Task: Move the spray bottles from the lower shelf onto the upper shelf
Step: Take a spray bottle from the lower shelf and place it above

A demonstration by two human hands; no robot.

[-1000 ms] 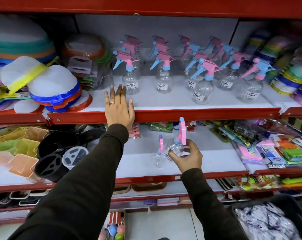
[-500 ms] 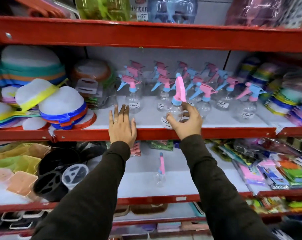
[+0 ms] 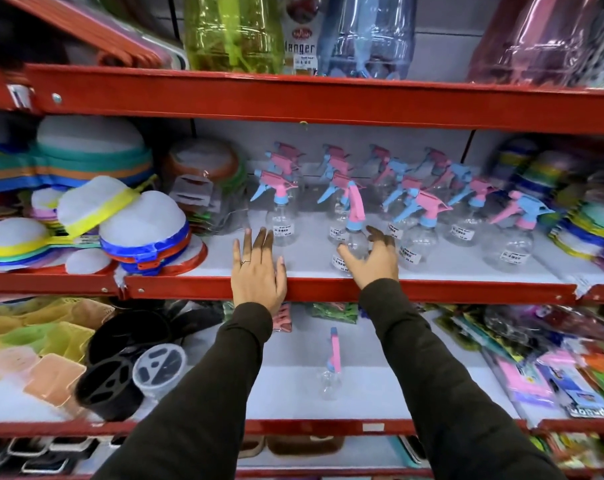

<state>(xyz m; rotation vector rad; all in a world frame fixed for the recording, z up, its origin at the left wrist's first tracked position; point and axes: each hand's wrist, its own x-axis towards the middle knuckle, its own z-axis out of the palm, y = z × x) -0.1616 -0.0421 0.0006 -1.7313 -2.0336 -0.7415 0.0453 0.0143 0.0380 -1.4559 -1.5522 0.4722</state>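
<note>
Right hand at a bottle on the upper shelf.

The right hand (image 3: 371,258) has its fingers spread and curved around a clear bottle (image 3: 354,242) with a pink trigger, standing upright near the front lip of the upper shelf (image 3: 432,289); whether they press on it I cannot tell. The left hand (image 3: 257,271) lies flat, fingers together, over that lip, left of the bottle. One more spray bottle (image 3: 330,372) stands on the lower shelf (image 3: 293,393), below the held one.
</note>
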